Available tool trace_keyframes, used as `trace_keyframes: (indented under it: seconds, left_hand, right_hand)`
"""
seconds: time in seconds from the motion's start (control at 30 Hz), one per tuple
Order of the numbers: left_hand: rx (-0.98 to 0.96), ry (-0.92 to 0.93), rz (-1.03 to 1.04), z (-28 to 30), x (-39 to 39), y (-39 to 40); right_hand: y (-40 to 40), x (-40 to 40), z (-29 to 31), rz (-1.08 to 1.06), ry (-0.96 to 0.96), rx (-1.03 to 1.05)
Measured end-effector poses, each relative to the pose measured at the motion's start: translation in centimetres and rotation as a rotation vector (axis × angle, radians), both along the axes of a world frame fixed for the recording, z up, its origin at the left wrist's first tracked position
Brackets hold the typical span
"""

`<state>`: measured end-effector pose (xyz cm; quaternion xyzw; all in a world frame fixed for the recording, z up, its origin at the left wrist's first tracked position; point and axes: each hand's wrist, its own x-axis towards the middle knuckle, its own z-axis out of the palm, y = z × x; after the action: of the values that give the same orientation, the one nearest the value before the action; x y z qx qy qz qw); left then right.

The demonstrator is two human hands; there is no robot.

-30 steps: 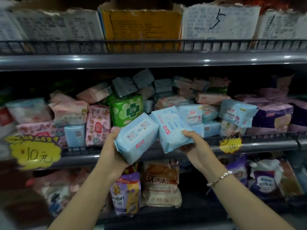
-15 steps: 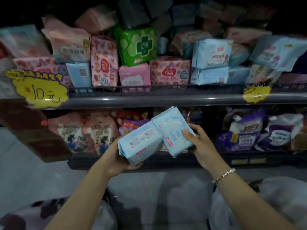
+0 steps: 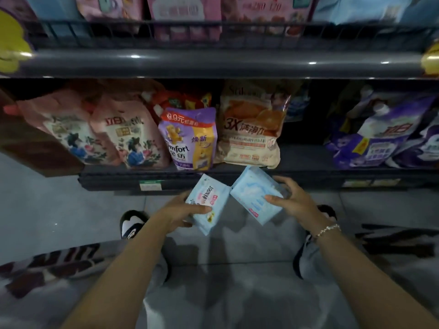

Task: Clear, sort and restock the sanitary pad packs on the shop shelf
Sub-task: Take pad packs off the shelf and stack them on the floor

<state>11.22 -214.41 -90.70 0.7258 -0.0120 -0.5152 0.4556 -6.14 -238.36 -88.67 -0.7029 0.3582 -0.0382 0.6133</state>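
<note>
My left hand grips a light blue pad pack with "100%" print, thumb across its front. My right hand, with a bracelet on the wrist, grips a second light blue pad pack, tilted. Both packs are low, over the grey floor in front of the bottom shelf, corners nearly touching. The pad shelf with pink pad packs behind its wire rail runs along the top edge of the view.
The bottom shelf holds detergent refill pouches: pink ones, a purple Comfort pouch, a beige one and purple-white ones. My shoes and knees stand on grey tiles. Yellow price tags hang at both shelf ends.
Both hands have come down from the pad shelf to floor level with the two blue packs. The view has tilted down; the packs have moved slightly apart.
</note>
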Motion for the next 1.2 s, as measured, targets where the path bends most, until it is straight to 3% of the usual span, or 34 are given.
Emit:
trace_keyframes:
  seconds: [0.13,0.37,0.5,0.63,0.77,0.93,1.07,1.2]
  left_hand:
    - [0.004,-0.205,-0.225,-4.3,1.0,-1.8]
    - [0.155,-0.49,-0.636,-11.4,1.4,-3.3]
    - [0.135,-0.62,-0.686,-13.1,0.9,-4.4]
    - [0.034,-0.706,-0.571,-14.3,0.4,-5.0]
    - [0.114,-0.587,-0.395,-14.3,-0.2,-5.3]
    - [0.283,-0.481,-0.01,-14.1,-2.9,-5.6]
    - [0.324,-0.03,0.218,-15.4,-4.4,-5.7]
    - [0.238,0.059,0.276,-17.0,-4.6,-5.3]
  right_hand:
    - [-0.9,-0.4,-3.4,0.173,0.193,-0.081]
    - [-1.4,-0.9,-9.6,0.301,0.285,-0.103]
    - [-1.4,-1.4,-12.0,0.325,0.301,-0.097]
    - [-1.0,-1.5,-13.7,0.357,0.303,-0.136]
    - [0.3,-1.2,-14.9,0.388,0.307,-0.165]
    - [2.2,0.4,-16.3,0.428,0.273,-0.215]
    - [3.3,1.7,-17.6,0.479,0.304,-0.253]
    - [3.8,2.3,-18.0,0.25,0.413,-0.135]
